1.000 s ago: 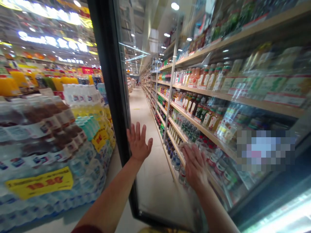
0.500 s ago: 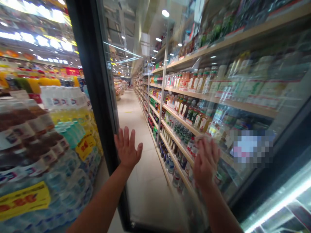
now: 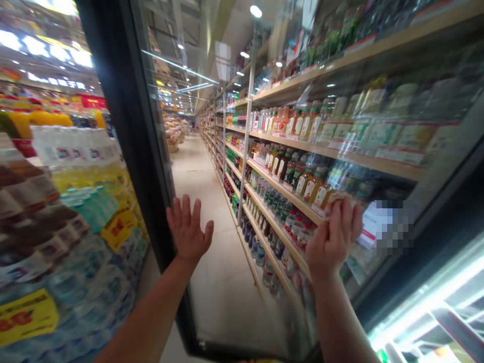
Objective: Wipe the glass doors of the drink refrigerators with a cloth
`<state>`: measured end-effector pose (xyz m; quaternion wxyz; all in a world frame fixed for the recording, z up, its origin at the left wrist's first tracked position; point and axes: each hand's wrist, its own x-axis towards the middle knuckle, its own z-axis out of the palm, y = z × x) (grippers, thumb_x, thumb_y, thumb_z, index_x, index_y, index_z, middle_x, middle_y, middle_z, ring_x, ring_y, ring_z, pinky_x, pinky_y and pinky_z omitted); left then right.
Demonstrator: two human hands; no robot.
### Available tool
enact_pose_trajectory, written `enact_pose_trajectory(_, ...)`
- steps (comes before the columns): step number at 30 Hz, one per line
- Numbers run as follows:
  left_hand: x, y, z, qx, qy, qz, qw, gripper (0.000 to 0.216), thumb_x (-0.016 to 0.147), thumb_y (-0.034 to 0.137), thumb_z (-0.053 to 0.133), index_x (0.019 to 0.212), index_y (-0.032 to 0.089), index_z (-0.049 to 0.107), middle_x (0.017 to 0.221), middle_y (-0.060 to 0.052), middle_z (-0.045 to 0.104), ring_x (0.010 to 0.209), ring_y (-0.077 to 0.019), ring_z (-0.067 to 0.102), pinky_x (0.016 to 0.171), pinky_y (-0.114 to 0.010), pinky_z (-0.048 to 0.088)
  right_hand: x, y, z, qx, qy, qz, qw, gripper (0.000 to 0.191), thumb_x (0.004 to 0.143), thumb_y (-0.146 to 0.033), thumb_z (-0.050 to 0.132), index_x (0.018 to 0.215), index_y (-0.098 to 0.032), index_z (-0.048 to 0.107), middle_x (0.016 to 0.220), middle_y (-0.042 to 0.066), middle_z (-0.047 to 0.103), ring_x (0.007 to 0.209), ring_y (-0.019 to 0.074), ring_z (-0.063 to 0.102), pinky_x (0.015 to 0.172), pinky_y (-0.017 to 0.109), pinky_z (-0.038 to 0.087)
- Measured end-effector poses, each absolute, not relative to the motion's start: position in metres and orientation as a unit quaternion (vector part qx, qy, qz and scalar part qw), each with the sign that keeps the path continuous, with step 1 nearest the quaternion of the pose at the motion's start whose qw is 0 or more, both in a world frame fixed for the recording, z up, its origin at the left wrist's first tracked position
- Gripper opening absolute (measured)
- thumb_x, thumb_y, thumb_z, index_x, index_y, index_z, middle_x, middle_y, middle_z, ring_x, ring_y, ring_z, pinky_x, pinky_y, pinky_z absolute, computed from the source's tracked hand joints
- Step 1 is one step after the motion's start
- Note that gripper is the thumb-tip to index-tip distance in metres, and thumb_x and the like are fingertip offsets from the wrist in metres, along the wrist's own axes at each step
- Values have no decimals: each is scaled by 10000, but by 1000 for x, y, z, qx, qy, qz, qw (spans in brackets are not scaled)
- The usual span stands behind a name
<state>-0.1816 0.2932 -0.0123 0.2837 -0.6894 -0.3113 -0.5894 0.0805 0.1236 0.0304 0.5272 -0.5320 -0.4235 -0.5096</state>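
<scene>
Before me stands a glass door (image 3: 242, 322) with a dark frame (image 3: 132, 141), swung away from a lit cabinet. My left hand (image 3: 190, 229) lies with fingers spread against the glass, just beside the frame's left upright. Bent fingers of my right hand (image 3: 335, 234) press a crumpled pale cloth (image 3: 338, 197) against the right part of the pane. Much of the cloth is covered by the hand, and its exact kind is hard to make out. A pale sticker (image 3: 372, 224), partly pixelated, is just right of my right hand.
Stacked drink packs (image 3: 86, 201) with yellow price signs (image 3: 26, 317) stand on the left. Shelves of bottles (image 3: 287, 186) and a pale floor aisle (image 3: 204, 176) appear in or through the glass. At lower right glows a cabinet light strip (image 3: 427, 297).
My right hand has moved right across the glass with the cloth, towards the sticker. My left hand stays spread by the frame. The view has shifted slightly to the right.
</scene>
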Motion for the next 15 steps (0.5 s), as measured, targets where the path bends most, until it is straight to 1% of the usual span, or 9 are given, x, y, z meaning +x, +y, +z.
enact_pose_trajectory(2,-182,293,-12,-689,-315,-586,287,713,966,356,462,1601,174,192,1671,-157,157,1567,-321,60,1255,-581,93,71,129,33,-530,-430,-502,531,560,953,-101,424,1513,-125,430,1539,171,465,1519,306,283,1224,533,303)
enact_pose_trajectory(4,-182,292,-12,-689,-319,-582,291,713,970,359,454,1602,172,185,1669,-164,158,1567,-320,59,1253,-581,100,50,135,27,-529,-528,-480,460,580,939,-74,413,1516,-133,425,1508,129,518,1534,244,255,1268,452,229)
enact_pose_trajectory(6,-182,292,-12,-690,-319,-582,290,715,969,359,459,1603,174,184,1669,-162,159,1566,-319,61,1254,-575,101,35,138,23,-511,-616,-460,384,582,932,-57,406,1497,-183,457,1435,55,604,1517,171,296,1293,390,121)
enact_pose_trajectory(7,-182,291,-12,-690,-318,-583,287,718,968,358,463,1603,177,182,1671,-158,156,1566,-319,61,1255,-573,99,34,138,24,-507,-625,-460,375,575,933,-57,408,1485,-205,474,1410,33,626,1505,154,321,1296,384,79)
enact_pose_trajectory(9,-182,291,-11,-690,-314,-587,284,719,966,354,468,1604,186,182,1675,-144,148,1567,-318,61,1256,-568,95,42,136,33,-524,-564,-477,424,555,944,-76,416,1482,-202,477,1430,55,607,1499,186,341,1290,448,76)
enact_pose_trajectory(11,-182,291,-11,-691,-313,-587,282,719,966,353,469,1605,191,182,1678,-133,139,1567,-319,59,1257,-567,90,55,135,44,-545,-468,-490,494,558,951,-87,415,1500,-176,450,1491,118,539,1504,247,333,1264,529,153)
enact_pose_trajectory(12,-182,291,-12,-692,-313,-586,281,719,966,354,469,1604,189,184,1678,-132,138,1567,-321,58,1257,-569,87,58,135,47,-547,-440,-491,515,566,950,-88,417,1510,-165,434,1521,141,497,1509,267,320,1248,546,195)
enact_pose_trajectory(13,-182,291,-12,-692,-313,-586,281,717,965,355,468,1603,185,188,1677,-135,140,1567,-323,60,1257,-572,85,58,136,46,-546,-430,-491,525,574,948,-86,419,1518,-154,420,1540,154,469,1517,275,300,1239,547,223)
enact_pose_trajectory(15,-182,292,-12,-692,-314,-586,282,710,966,354,462,1601,174,198,1674,-145,148,1566,-326,64,1256,-576,88,47,139,34,-540,-473,-483,502,590,937,-72,419,1523,-138,409,1538,144,475,1537,260,249,1251,505,223)
